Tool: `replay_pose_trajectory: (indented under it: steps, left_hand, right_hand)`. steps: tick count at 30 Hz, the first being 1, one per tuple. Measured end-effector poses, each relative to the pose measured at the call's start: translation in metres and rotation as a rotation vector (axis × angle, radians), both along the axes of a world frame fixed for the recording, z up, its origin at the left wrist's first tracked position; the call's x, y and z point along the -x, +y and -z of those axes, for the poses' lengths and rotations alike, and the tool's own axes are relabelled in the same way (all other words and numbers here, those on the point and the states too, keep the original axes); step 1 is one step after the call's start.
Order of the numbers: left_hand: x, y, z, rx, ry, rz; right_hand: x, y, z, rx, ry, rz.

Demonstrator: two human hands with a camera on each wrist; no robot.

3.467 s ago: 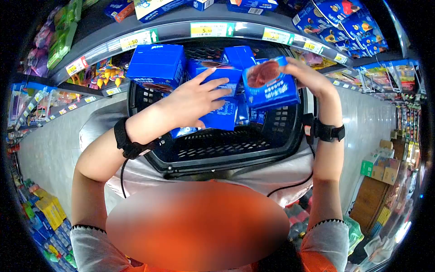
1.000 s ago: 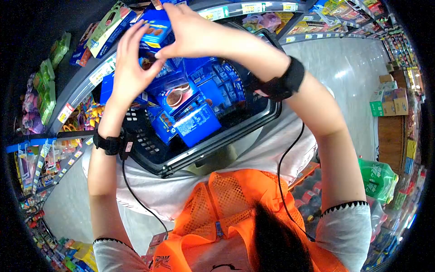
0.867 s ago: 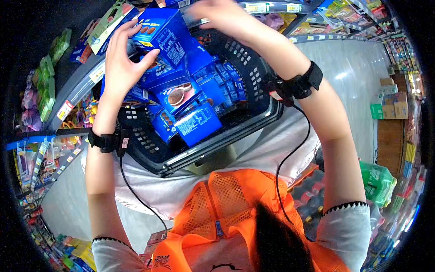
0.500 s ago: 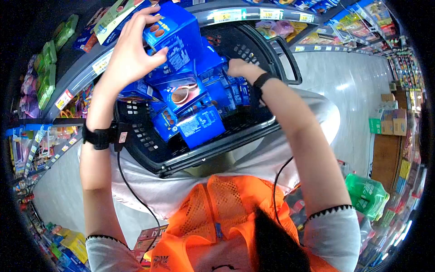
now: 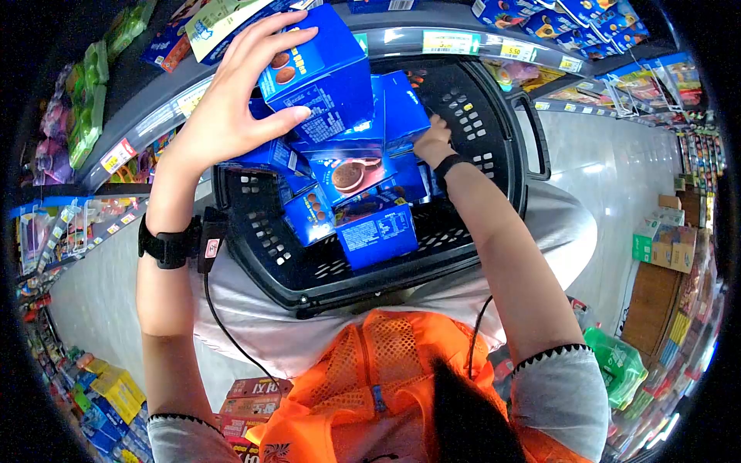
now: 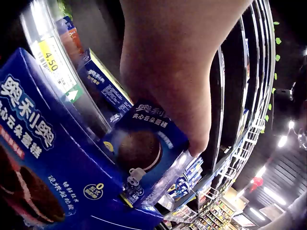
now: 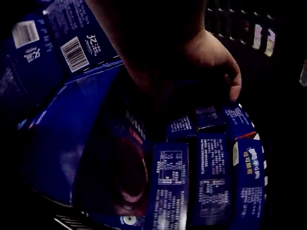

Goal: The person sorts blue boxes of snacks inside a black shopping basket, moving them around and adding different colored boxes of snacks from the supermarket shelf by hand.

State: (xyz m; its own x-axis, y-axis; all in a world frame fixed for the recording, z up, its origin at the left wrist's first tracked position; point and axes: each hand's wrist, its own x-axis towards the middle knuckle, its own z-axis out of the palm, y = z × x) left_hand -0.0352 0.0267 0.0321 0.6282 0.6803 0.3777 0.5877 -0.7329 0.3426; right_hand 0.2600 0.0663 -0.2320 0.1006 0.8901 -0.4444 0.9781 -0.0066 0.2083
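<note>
Your left hand (image 5: 220, 112) has its grip round the far-left part of the upper blue box (image 5: 320, 69), fingers spread across its left side and thumb extended along the near side. Back of the hand faces up; the forearm rises from the near left, and the wrist leans right toward the box, its black left strap (image 5: 166, 251) well below the fingers.

Your right hand (image 5: 434, 137) reaches down inside the black basket (image 5: 262, 231), at the right of the stacked boxes. Its forearm slants from the near right toward the far left, with the right strap (image 5: 448, 166) just behind the hand. The right wrist view finds the fingers bent downward, close above narrow blue packs (image 7: 211, 153); whether this grip holds anything cannot be told, as the palm side is dark and hidden.

The upper blue box sits tilted, above the other boxes at the far side of the basket, near the shelf edge (image 5: 386, 40) with its price labels. Nearer you lie a box with a round cake picture (image 5: 351, 176) and, nearest, a box with a printed panel (image 5: 378, 238). The basket handle (image 5: 543, 143) stands out at the right.
</note>
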Motion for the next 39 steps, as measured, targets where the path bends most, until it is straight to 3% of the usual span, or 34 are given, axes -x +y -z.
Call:
replay_pose_trajectory:
  steps: [1,8,15,17,20,25,26,31,32,35,38,39]
  left_hand:
    - [-0.002,-0.001,0.000,0.006,0.003,-0.001]
    - [-0.006,-0.006,0.001,0.021,-0.049,-0.034]
    - [-0.003,-0.007,0.003,-0.045,-0.042,-0.032]
    - [-0.002,-0.006,0.004,-0.082,-0.033,-0.027]
    - [-0.003,-0.007,0.004,-0.081,-0.071,-0.022]
    - [-0.004,-0.011,0.003,-0.009,-0.121,-0.021]
    - [-0.005,-0.012,0.003,-0.015,-0.123,-0.022]
    - [-0.008,-0.015,0.012,-0.124,-0.130,-0.111]
    - [-0.010,-0.016,0.012,-0.121,-0.130,-0.116]
    - [-0.018,-0.019,0.015,-0.071,-0.209,-0.114]
    - [-0.029,-0.016,0.017,-0.152,-0.247,-0.101]
    - [-0.034,-0.015,0.018,-0.154,-0.274,-0.095]
  right_hand:
    - [0.001,0.000,-0.003,0.026,0.027,0.138]
    - [-0.003,0.000,-0.017,-0.082,0.249,0.317]
    - [-0.008,-0.009,-0.050,-0.089,0.160,0.263]
    - [-0.022,-0.005,-0.058,-0.015,0.401,0.316]
    - [-0.032,-0.004,-0.062,-0.071,0.363,0.240]
    - [-0.035,-0.009,-0.138,-0.021,0.374,0.181]
    - [-0.033,-0.008,-0.144,-0.136,0.338,0.233]
    - [-0.040,-0.007,-0.236,-0.164,0.257,-0.017]
    - [-0.049,-0.007,-0.247,-0.259,0.311,-0.117]
    - [-0.058,-0.016,-0.299,-0.370,0.409,-0.126]
    - [-0.074,-0.019,-0.321,-0.592,0.722,-0.108]
    - [-0.074,-0.025,-0.332,-0.551,0.895,-0.107]
